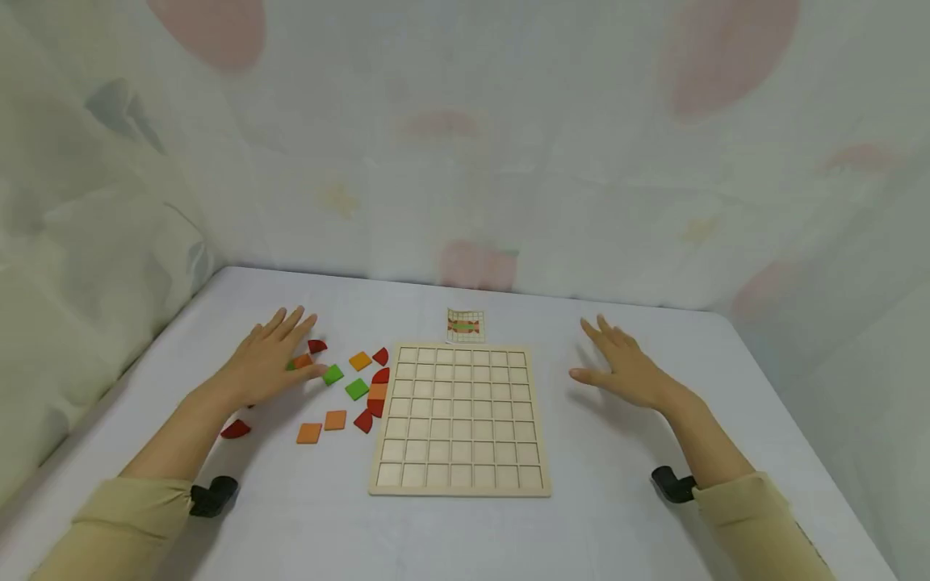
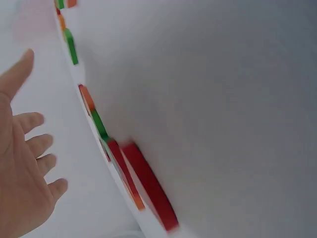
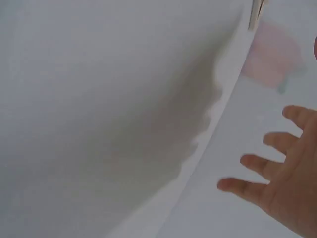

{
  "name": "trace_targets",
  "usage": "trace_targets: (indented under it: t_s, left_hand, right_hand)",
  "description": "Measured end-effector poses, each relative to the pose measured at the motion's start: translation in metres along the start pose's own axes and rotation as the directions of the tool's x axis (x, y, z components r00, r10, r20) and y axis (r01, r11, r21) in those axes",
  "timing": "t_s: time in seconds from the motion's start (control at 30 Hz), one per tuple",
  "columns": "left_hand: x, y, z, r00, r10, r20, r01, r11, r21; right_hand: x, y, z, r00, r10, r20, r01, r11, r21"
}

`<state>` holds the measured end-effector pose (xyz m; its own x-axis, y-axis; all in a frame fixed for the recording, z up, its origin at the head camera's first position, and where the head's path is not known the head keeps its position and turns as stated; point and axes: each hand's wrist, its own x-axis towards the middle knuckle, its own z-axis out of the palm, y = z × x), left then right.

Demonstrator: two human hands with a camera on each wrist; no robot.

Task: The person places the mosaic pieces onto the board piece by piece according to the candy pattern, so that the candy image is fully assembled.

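Tiles [image 1: 357,389], loose, spread over the area left of the grid board [image 1: 461,491]. Left to right: red quarter-round tile [image 1: 236,429] farthest out from the board; left hand [image 1: 269,361] over the tile group, palm down, fingers spread, pinching nothing, thumb near a green tile [image 1: 333,374]; orange square [image 1: 308,433] off the board's near left; red wedge [image 1: 363,420] just beside the board's left edge, touching or not, can't tell. Board lies flat; patterned card [image 1: 465,326] at its far edge. Right hand [image 1: 625,373] right of the board, fingers spread, nothing held. Handling, judged by eye: tiles thin, stiff, light, probably wood or plastic, maybe a bit slippery, not obviously fragile; pinch by opposite edges, or press one side to tip up; curved ones best across straight side and arc. Board looks rigid, a bit heavier; take by the rim at both sides. Desk [image 1: 305,516] under the board white, smooth-looking, so tiles may slide. Room: pale cloth [image 1: 581,202] hung behind the board, faded pink shapes on it, more cloth left and right; light soft, greyish.
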<state>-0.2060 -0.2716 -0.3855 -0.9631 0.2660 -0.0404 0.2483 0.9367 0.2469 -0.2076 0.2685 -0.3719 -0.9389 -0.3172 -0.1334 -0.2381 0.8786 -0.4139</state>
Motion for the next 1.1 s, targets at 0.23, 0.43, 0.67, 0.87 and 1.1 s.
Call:
trace_targets:
  t_s: [0.23, 0.43, 0.67, 0.87, 1.1]
  left_hand:
    - [0.017, 0.009, 0.001, 0.999, 0.033, -0.008, -0.033, 0.999, -0.024]
    - [0.025, 0.004, 0.001, 1.0, 0.011, -0.028, -0.013, 0.997, -0.071]
    - [0.026, -0.004, 0.008, 0.998, -0.039, -0.039, 0.035, 0.996, -0.088]
    - [0.026, -0.003, 0.012, 0.995, -0.069, -0.072, 0.062, 0.994, -0.087]
    - [0.026, 0.002, 0.011, 0.992, -0.092, -0.089, 0.083, 0.991, -0.103]
  right_hand:
    - [0.009, -0.034, 0.02, 0.976, -0.165, 0.143, 0.154, 0.984, 0.085]
    - [0.017, -0.048, 0.033, 0.933, -0.289, 0.215, 0.289, 0.957, 0.035]
    - [0.016, -0.045, 0.037, 0.932, -0.274, 0.238, 0.269, 0.962, 0.052]
    - [0.016, -0.038, 0.041, 0.934, -0.273, 0.231, 0.275, 0.961, 0.024]
    - [0.016, -0.038, 0.04, 0.937, -0.276, 0.214, 0.282, 0.959, 0.004]
